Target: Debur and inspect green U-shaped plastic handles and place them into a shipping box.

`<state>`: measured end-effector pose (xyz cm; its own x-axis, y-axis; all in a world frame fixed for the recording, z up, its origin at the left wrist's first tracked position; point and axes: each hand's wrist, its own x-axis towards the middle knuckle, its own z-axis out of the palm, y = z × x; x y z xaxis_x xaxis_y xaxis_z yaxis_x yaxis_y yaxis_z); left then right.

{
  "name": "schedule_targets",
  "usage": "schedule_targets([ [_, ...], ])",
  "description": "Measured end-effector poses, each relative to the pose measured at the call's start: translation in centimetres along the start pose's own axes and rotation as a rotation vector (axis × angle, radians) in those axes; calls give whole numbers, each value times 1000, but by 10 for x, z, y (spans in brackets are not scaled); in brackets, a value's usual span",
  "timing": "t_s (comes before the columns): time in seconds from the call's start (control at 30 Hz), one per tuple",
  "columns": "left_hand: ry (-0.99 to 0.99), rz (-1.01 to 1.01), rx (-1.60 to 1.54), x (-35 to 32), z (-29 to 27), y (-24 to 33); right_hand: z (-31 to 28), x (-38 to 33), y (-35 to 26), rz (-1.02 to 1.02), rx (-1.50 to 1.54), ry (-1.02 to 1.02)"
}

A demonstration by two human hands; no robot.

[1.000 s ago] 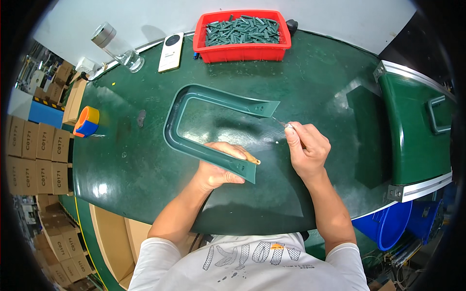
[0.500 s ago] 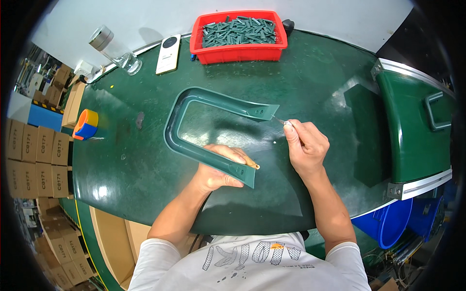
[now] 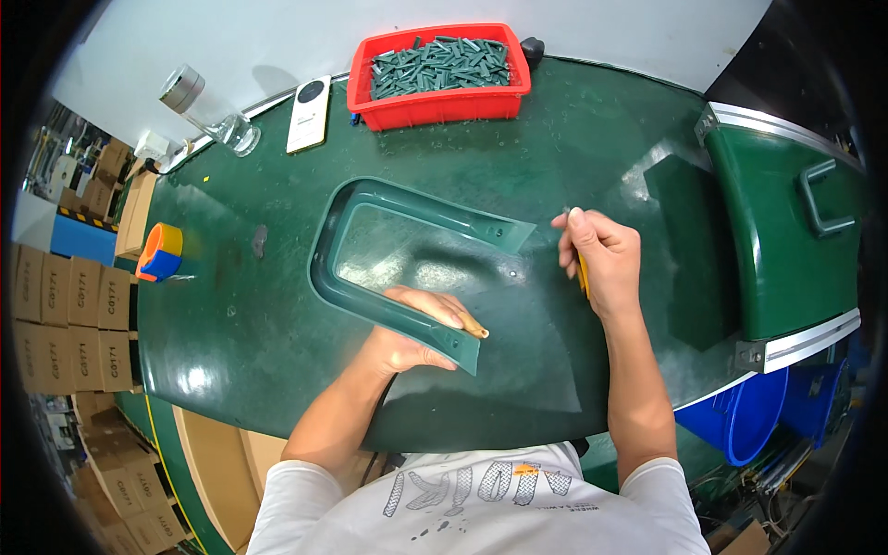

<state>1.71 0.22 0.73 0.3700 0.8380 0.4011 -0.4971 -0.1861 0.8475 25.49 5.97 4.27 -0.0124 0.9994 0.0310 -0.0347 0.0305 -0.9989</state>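
Observation:
A dark green U-shaped plastic frame (image 3: 351, 199) lies flat on the green table (image 3: 240, 314), its open end pointing right. My left hand (image 3: 416, 328) presses down on the frame's near arm, fingers along it. My right hand (image 3: 599, 259) is closed around a small yellow-handled tool (image 3: 583, 273), just right of the tip of the frame's far arm, a little apart from it.
A red bin (image 3: 435, 97) of small green parts stands at the table's far edge, beside a white remote-like device (image 3: 307, 113) and a glass jar (image 3: 199, 111). An orange and blue tape roll (image 3: 159, 252) lies left. A green machine housing (image 3: 786, 240) stands right. Cardboard boxes (image 3: 69, 319) are stacked left.
My right hand has drawn slightly to the right, away from the frame's far arm tip. My left hand stays pressed on the near arm.

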Motion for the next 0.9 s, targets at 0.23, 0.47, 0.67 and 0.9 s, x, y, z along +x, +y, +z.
schedule_targets([
  [0.23,-26,-12,-15,1,-4,3,1,-9,-7,161,163,-368],
  [0.47,-27,-8,-4,1,-5,3,0,-9,-9,183,137,-373],
  [0.67,-33,-18,-1,1,-5,4,-3,-8,-9,185,153,-394],
  [0.9,213,-121,-22,-8,-6,-6,2,-10,-6,95,-50,-567],
])
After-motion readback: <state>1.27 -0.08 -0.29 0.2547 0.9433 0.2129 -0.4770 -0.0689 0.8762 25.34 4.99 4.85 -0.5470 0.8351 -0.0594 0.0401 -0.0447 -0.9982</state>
